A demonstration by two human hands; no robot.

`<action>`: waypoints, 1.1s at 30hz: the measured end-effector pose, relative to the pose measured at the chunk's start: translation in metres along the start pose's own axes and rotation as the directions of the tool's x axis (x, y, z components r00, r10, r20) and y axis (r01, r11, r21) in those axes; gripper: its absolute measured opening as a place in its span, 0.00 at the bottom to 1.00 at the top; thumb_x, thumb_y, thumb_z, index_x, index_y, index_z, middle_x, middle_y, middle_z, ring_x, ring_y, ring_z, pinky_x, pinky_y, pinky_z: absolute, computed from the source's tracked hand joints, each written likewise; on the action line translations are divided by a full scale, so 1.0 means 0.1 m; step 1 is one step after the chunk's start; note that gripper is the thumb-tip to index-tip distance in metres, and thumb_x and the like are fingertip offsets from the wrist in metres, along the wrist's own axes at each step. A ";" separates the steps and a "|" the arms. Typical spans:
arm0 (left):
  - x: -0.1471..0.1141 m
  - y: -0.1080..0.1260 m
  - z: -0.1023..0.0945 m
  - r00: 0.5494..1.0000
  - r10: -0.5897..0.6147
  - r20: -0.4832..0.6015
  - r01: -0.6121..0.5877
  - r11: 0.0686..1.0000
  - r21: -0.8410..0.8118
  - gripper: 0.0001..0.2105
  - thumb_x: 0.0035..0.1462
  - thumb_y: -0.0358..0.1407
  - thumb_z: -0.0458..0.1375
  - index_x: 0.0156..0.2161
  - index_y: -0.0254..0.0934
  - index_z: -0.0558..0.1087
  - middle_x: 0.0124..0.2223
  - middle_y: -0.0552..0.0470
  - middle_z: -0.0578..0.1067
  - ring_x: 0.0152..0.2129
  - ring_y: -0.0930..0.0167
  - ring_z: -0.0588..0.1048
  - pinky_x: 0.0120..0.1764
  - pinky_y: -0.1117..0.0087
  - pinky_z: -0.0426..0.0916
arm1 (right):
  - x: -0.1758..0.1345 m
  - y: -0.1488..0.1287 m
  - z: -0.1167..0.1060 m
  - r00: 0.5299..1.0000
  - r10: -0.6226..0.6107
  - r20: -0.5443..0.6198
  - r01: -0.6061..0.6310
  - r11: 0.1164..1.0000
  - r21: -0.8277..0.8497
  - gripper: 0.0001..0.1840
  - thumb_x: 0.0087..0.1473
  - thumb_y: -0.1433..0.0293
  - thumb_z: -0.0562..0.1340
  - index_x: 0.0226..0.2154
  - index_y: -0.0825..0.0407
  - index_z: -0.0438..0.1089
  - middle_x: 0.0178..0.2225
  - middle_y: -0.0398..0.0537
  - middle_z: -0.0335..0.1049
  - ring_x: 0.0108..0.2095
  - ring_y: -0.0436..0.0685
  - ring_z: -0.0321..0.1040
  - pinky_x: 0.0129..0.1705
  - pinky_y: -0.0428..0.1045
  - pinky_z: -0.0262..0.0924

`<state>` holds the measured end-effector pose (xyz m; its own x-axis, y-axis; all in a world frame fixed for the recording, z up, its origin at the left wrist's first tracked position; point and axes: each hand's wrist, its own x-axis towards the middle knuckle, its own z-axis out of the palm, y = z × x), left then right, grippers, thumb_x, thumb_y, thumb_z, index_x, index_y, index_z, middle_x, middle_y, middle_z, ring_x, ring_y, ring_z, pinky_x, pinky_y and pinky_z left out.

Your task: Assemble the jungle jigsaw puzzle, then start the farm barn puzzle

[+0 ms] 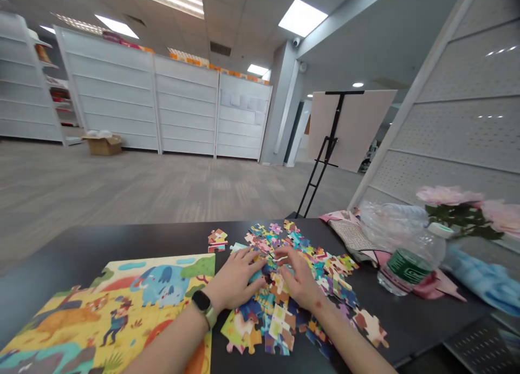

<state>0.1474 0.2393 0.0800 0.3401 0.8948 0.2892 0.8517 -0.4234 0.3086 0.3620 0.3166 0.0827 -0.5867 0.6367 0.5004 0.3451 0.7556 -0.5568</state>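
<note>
Where the multicoloured cardboard jigsaw pieces (280, 322) lie: heaped under your hands, and since they run close to the far edge of the black desk (154, 237), an outward push could tip some over
Cream-and-brown cardboard piece (372, 329): near the desk's right-hand edge, where a sweep of your right forearm could knock it down
Your left hand (236, 279): palm down on the heap, grip wide, thumb apart from the fingers; its forearm crosses the yellow joined jigsaw picture with printed animals (95, 326), so dragging it could pull the seams apart
Your right hand (299, 279): grip narrow, fingers curled over the heap; whether a piece is pinched there, you cannot tell from this angle
Clear plastic bottle with green label and white cap (411, 267): right of the heap, contents uncertain; if it holds liquid, a bump could soak the card
Crinkled clear plastic wrapping (388, 225): beside the bottle, contents unclear
Open brown cardboard box (103, 148): on the floor by the white shelving (187, 103), white items showing inside
</note>
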 end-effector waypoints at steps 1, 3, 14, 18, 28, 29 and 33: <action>0.00 0.00 -0.01 1.000 -0.011 -0.022 0.011 1.000 0.009 0.22 0.68 0.47 0.50 0.64 0.45 0.64 0.60 0.45 0.69 0.60 0.56 0.63 0.60 0.51 0.60 | 0.01 0.03 -0.01 0.999 0.027 -0.039 -0.029 0.999 -0.044 0.16 0.58 0.70 0.53 0.47 0.49 0.67 0.44 0.50 0.73 0.44 0.57 0.72 0.46 0.52 0.68; 0.00 0.00 -0.02 0.997 -0.046 -0.060 0.049 0.998 0.041 0.21 0.67 0.45 0.52 0.62 0.45 0.66 0.54 0.45 0.72 0.53 0.57 0.67 0.55 0.53 0.64 | 0.04 0.15 -0.07 0.988 0.091 -0.124 -0.107 0.986 -0.125 0.15 0.58 0.70 0.51 0.45 0.49 0.68 0.44 0.50 0.73 0.44 0.58 0.71 0.48 0.52 0.67; 0.00 -0.02 -0.05 0.989 -0.106 -0.105 0.117 0.988 0.102 0.16 0.70 0.41 0.47 0.58 0.46 0.69 0.46 0.46 0.73 0.45 0.60 0.69 0.47 0.59 0.65 | 0.00 0.69 -0.26 0.922 0.358 -0.144 -0.386 0.838 -0.386 0.18 0.58 0.60 0.59 0.46 0.51 0.74 0.50 0.59 0.73 0.55 0.69 0.65 0.57 0.62 0.55; 0.00 -0.03 -0.02 0.989 -0.110 -0.103 0.120 0.988 0.094 0.16 0.70 0.40 0.48 0.58 0.46 0.69 0.47 0.46 0.73 0.45 0.60 0.70 0.48 0.59 0.65 | 0.03 0.48 -0.18 0.948 0.315 -0.031 -0.301 0.867 -0.396 0.11 0.59 0.63 0.58 0.38 0.49 0.74 0.42 0.50 0.76 0.47 0.61 0.70 0.50 0.55 0.59; -0.01 -0.03 -0.02 0.990 -0.118 -0.083 0.123 0.990 0.069 0.14 0.68 0.38 0.50 0.54 0.45 0.73 0.48 0.46 0.72 0.45 0.60 0.70 0.48 0.58 0.65 | 0.05 0.40 -0.17 0.952 0.303 -0.049 -0.297 0.869 -0.395 0.10 0.53 0.73 0.58 0.39 0.49 0.71 0.35 0.44 0.73 0.38 0.56 0.70 0.41 0.49 0.60; -0.01 -0.03 -0.02 0.990 -0.119 -0.082 0.124 0.990 0.068 0.13 0.68 0.38 0.50 0.53 0.45 0.73 0.48 0.46 0.72 0.45 0.60 0.70 0.47 0.58 0.65 | 0.05 0.42 -0.18 0.947 0.312 -0.072 -0.313 0.859 -0.406 0.11 0.52 0.75 0.58 0.38 0.49 0.71 0.34 0.45 0.73 0.37 0.57 0.69 0.40 0.49 0.60; -0.01 -0.04 -0.01 0.990 -0.121 -0.076 0.126 0.990 0.059 0.13 0.68 0.38 0.51 0.52 0.44 0.73 0.47 0.47 0.72 0.45 0.60 0.69 0.48 0.58 0.65 | 0.02 0.51 -0.21 0.933 0.316 -0.175 -0.361 0.814 -0.455 0.12 0.52 0.78 0.56 0.37 0.50 0.71 0.33 0.47 0.73 0.36 0.59 0.67 0.39 0.51 0.57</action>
<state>0.1435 0.2399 0.0792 0.2028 0.9263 0.3176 0.9099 -0.2982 0.2885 0.3937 0.3595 0.0697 -0.3098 0.8592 0.4072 0.8260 0.4553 -0.3323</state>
